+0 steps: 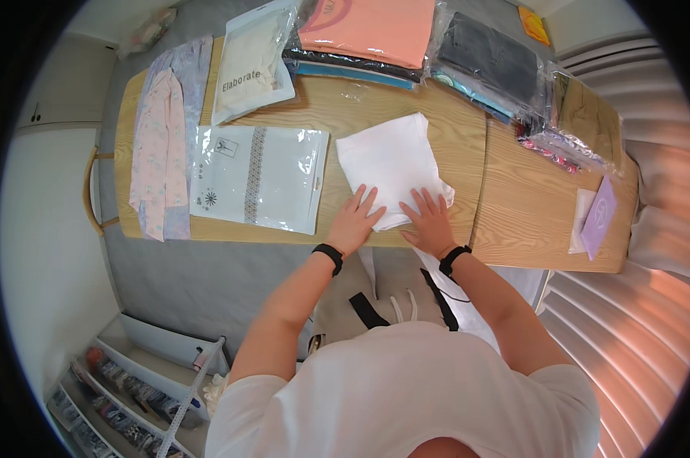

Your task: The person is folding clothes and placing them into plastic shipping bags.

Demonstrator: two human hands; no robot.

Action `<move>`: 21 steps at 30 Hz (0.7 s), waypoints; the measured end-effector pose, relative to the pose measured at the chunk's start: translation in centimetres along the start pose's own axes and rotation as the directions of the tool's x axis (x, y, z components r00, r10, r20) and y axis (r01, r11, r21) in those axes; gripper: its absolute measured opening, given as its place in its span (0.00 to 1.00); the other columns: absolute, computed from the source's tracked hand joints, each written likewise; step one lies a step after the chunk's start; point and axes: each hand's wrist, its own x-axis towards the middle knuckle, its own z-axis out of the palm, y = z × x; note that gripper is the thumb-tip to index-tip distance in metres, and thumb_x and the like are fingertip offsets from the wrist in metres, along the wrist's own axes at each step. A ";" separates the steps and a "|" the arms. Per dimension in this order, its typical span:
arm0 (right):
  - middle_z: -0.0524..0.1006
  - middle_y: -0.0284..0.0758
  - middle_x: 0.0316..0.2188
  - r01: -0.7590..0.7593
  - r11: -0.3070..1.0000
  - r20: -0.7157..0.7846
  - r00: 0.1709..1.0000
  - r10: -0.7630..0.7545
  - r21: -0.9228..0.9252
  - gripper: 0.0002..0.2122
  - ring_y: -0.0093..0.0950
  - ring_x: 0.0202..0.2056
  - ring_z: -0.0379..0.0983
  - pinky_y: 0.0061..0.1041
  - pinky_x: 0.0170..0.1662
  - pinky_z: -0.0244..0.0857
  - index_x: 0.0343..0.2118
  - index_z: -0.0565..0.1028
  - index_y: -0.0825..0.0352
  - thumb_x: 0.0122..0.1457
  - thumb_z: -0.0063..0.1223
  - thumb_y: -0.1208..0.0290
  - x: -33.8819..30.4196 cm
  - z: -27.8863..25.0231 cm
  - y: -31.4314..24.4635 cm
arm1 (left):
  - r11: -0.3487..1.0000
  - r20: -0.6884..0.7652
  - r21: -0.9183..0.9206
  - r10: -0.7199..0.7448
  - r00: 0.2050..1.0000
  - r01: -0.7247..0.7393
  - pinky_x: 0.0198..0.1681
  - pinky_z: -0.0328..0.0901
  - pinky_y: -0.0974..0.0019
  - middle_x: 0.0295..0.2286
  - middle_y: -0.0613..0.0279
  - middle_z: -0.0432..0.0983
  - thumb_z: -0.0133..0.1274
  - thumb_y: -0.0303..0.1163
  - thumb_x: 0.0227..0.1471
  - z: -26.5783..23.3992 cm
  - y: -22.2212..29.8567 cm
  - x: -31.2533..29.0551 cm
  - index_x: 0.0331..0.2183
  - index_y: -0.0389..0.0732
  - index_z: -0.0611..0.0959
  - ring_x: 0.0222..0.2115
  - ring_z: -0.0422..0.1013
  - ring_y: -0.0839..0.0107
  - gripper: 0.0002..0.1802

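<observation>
A white folded cloth (pixel 391 156) lies on the wooden table in front of me, its near edge close to the table's front. My left hand (pixel 353 221) rests on its near left corner, fingers spread. Flat on the near right part lies my right hand (pixel 430 225), fingers also apart. Neither hand grips the cloth. To the left of it is a flat clear-and-white plastic garment bag (pixel 291 179) with a patterned strip down its middle.
Pink printed clothing (pixel 162 153) lies on lavender fabric at the table's left. Along the back are a white pouch (pixel 253 61), a bagged coral garment (pixel 372 30) on a stack, and bagged dark clothes (pixel 494 61). A purple card (pixel 601 217) lies far right. Storage bins (pixel 154 343) stand lower left.
</observation>
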 end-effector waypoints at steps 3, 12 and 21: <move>0.60 0.34 0.57 0.067 0.998 -0.086 0.994 -0.068 -0.006 0.28 0.33 0.59 0.53 0.48 0.58 0.44 0.53 0.64 0.56 0.45 0.57 0.66 0.2 0.2 -0.3 | 0.987 -0.012 -0.159 -0.010 1.000 0.008 0.54 0.57 0.56 0.56 0.54 0.55 0.53 0.21 0.36 -0.8 0.0 -0.2 0.46 0.48 0.74 0.57 0.52 0.51 0.30; 0.76 0.29 0.41 0.235 0.954 -0.127 0.969 -0.214 0.187 0.15 0.27 0.46 0.70 0.36 0.57 0.52 0.41 0.73 0.59 0.48 0.49 0.77 3.2 -1.6 0.3 | -0.011 0.111 -0.988 -0.745 0.658 0.153 0.52 0.59 0.63 0.47 0.51 0.66 0.45 0.27 0.50 0.6 -2.6 -2.0 0.46 0.36 0.72 0.49 0.63 0.62 0.19; 0.77 0.31 0.38 0.185 0.889 0.086 0.967 -0.241 0.419 0.16 0.27 0.43 0.70 0.39 0.60 0.49 0.41 0.74 0.57 0.47 0.54 0.75 2.5 -4.1 1.0 | -0.675 0.600 -0.696 -0.358 0.715 0.246 0.50 0.63 0.62 0.46 0.53 0.70 0.49 0.28 0.52 -2.3 -2.4 2.6 0.49 0.32 0.68 0.46 0.68 0.62 0.23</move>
